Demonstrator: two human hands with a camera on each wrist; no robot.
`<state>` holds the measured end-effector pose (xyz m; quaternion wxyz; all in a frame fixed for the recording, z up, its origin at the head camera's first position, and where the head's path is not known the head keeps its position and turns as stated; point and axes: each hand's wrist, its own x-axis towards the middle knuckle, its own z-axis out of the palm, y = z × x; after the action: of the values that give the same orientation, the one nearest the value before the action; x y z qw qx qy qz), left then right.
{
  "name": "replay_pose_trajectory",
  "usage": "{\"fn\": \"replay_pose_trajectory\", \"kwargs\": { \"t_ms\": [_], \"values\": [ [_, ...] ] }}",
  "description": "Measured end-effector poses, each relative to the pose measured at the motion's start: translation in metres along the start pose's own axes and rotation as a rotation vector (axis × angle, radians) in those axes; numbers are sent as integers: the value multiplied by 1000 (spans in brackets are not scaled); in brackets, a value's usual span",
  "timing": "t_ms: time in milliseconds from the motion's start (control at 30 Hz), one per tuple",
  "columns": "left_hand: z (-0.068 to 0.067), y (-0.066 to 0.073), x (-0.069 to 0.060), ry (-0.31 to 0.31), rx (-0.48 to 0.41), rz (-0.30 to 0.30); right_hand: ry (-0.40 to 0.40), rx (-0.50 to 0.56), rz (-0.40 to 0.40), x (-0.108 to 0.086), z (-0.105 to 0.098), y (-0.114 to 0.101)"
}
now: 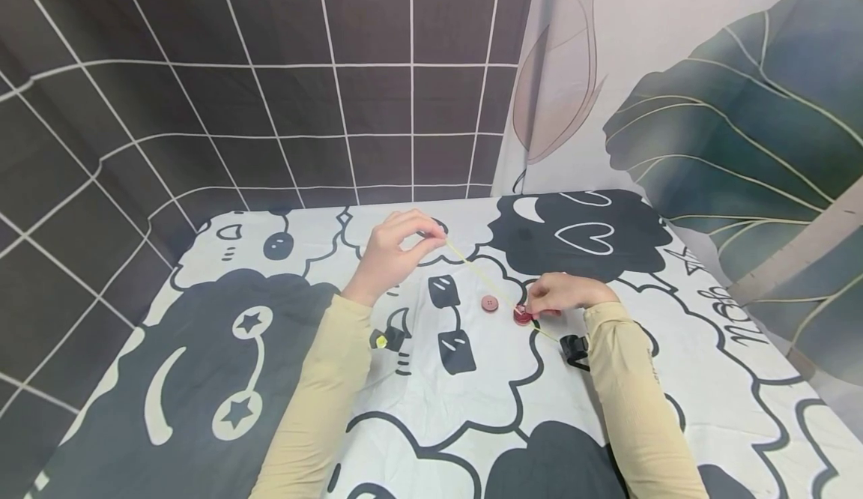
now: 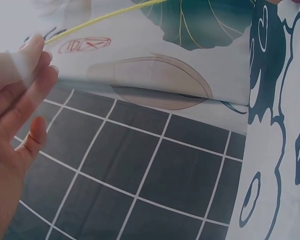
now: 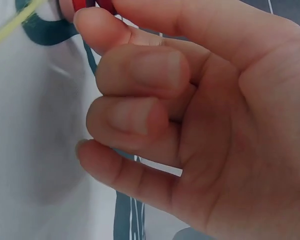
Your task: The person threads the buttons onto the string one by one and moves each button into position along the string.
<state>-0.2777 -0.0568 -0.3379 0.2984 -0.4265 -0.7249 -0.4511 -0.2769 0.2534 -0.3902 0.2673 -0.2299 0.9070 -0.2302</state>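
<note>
My left hand (image 1: 398, 253), raised above the cloth, pinches a yellow string (image 1: 480, 273) between thumb and fingertips; in the left wrist view the string (image 2: 105, 17) runs from that pinch (image 2: 17, 95) toward the upper right. Lower and to the right, my right hand (image 1: 565, 294) pinches red buttons (image 1: 522, 315) near the cloth, and the string stretches down to them. Beyond them a short length of string continues toward the right wrist. In the right wrist view, a bit of red shows at the fingertips of the right hand (image 3: 190, 110), with its other fingers curled.
A separate pinkish-red button (image 1: 489, 303) lies on the patterned cloth (image 1: 425, 401) left of the right hand. A small yellow piece (image 1: 381, 342) is beside the left forearm. Black straps (image 1: 574, 349) show at the right wrist. A dark grid curtain (image 1: 377, 94) hangs behind.
</note>
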Motion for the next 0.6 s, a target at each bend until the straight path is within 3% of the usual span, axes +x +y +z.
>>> {"fn": "replay_pose_trajectory", "kwargs": {
  "t_ms": [300, 600],
  "values": [
    [0, 2, 2, -7, 7, 24, 86, 60, -62, -5, -5, -2],
    [1, 3, 1, -2, 24, 36, 285, -15, -93, -12, -14, -24]
  ]
}}
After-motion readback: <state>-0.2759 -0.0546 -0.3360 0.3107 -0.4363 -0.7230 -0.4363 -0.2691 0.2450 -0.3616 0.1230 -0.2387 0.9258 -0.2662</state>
